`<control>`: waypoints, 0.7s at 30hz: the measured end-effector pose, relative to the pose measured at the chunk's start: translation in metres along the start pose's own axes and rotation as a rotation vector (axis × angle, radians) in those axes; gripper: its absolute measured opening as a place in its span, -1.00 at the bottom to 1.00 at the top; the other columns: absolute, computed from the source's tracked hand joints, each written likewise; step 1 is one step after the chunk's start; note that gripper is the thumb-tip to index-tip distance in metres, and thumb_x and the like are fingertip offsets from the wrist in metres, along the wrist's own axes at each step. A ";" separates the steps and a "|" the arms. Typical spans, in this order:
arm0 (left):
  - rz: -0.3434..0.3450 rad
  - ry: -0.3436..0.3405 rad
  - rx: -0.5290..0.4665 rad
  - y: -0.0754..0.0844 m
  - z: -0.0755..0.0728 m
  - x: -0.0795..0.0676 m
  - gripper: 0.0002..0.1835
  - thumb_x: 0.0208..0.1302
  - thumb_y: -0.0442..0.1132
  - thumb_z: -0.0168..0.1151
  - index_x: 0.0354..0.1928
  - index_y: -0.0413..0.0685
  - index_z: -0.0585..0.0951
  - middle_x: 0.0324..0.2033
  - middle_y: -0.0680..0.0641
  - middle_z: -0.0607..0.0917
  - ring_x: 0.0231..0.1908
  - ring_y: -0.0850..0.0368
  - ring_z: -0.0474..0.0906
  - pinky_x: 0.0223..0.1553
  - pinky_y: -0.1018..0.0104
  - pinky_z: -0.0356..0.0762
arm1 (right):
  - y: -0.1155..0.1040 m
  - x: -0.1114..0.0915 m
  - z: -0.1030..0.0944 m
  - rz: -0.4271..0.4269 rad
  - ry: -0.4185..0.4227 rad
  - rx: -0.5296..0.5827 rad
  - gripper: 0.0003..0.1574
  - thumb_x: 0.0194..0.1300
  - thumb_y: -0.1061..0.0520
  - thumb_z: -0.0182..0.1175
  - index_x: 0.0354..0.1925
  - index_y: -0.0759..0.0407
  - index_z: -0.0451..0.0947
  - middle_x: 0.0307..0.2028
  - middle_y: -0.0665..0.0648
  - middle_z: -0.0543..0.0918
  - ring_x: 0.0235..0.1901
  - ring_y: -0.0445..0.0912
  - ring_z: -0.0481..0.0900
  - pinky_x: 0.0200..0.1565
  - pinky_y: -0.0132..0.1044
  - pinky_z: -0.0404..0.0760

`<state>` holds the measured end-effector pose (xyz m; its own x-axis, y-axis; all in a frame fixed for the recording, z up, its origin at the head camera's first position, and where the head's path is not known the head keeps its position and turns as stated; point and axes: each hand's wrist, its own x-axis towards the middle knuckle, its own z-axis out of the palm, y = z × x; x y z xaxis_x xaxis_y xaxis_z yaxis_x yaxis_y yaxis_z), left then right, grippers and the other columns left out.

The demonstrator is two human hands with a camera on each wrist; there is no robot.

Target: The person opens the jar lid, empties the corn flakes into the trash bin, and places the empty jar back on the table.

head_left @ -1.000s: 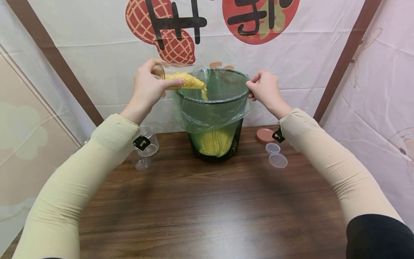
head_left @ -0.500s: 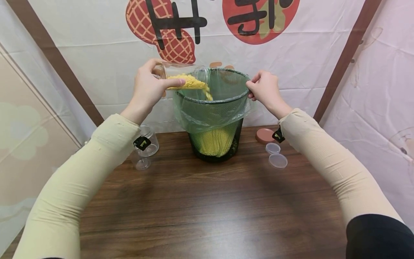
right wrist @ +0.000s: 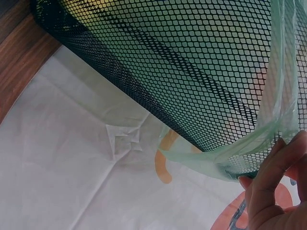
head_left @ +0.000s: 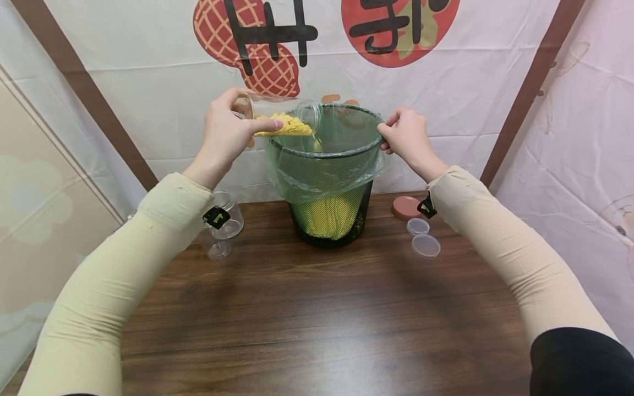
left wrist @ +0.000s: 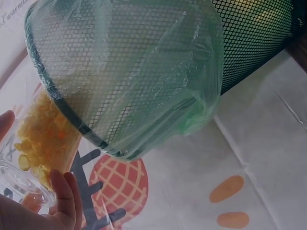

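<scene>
My left hand [head_left: 227, 129] grips a clear plastic jar [head_left: 277, 107] lying nearly on its side, its mouth over the left rim of a black mesh wastebasket [head_left: 366, 206]. Small yellow pieces [head_left: 294, 126] lie along the jar's lower side, and a few fall from its mouth. In the left wrist view the yellow pieces [left wrist: 45, 129] show through the jar wall. A green plastic bag [head_left: 312, 181] lines the basket and folds over the rim. My right hand [head_left: 407, 135] pinches the bag and rim at the right. Yellow contents show through the lower mesh.
Left of the basket stand a larger clear jar [head_left: 233, 223] and a smaller clear container [head_left: 218, 251]. To the right lie a reddish-brown lid [head_left: 406, 208] and two translucent lids, the nearer lid [head_left: 426, 246] on the wooden table [head_left: 317, 308]. A printed cloth [head_left: 173, 126] hangs behind.
Yellow pieces have kept falling from the jar, and the heap inside it is lower. The stream at its mouth has thinned since half a second ago. Both hands stay nearly in place.
</scene>
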<state>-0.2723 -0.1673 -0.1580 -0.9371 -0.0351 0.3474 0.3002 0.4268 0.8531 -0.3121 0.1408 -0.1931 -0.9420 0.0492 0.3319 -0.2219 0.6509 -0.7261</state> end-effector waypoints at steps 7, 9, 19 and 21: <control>0.004 -0.008 0.019 0.002 -0.001 0.000 -0.35 -0.16 0.03 0.55 0.02 0.11 0.48 -0.43 0.06 0.38 -0.62 0.15 0.35 -0.62 0.36 0.44 | 0.000 0.000 0.001 -0.009 0.016 0.008 -0.91 0.23 0.18 -0.03 -0.33 0.20 0.37 -0.71 -0.02 0.55 -0.75 -0.25 0.55 -0.56 -0.36 0.60; -0.001 -0.010 0.029 0.002 0.000 0.000 -0.35 -0.16 0.03 0.55 0.02 0.12 0.48 -0.43 0.06 0.39 -0.60 0.15 0.35 -0.62 0.35 0.44 | 0.001 0.000 0.001 -0.011 0.019 0.008 -0.91 0.22 0.18 -0.03 -0.34 0.20 0.36 -0.71 -0.02 0.55 -0.76 -0.26 0.54 -0.57 -0.36 0.60; -0.008 -0.012 0.046 0.003 0.000 0.000 -0.34 -0.14 0.00 0.54 0.04 0.09 0.47 -0.40 0.06 0.39 -0.62 0.14 0.34 -0.60 0.33 0.42 | 0.000 0.000 0.000 -0.001 0.005 -0.004 -0.91 0.23 0.16 -0.04 -0.32 0.18 0.36 -0.71 -0.04 0.54 -0.74 -0.26 0.55 -0.54 -0.36 0.61; -0.009 -0.013 0.047 0.003 0.000 -0.001 -0.34 -0.15 0.01 0.54 0.04 0.10 0.47 -0.39 0.07 0.39 -0.61 0.14 0.35 -0.60 0.33 0.43 | 0.000 0.000 0.000 -0.001 0.003 -0.001 -0.91 0.24 0.17 -0.04 -0.32 0.18 0.36 -0.70 -0.04 0.54 -0.73 -0.25 0.56 -0.53 -0.36 0.61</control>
<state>-0.2710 -0.1656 -0.1558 -0.9418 -0.0277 0.3349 0.2837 0.4687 0.8365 -0.3121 0.1409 -0.1934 -0.9412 0.0509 0.3341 -0.2222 0.6517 -0.7252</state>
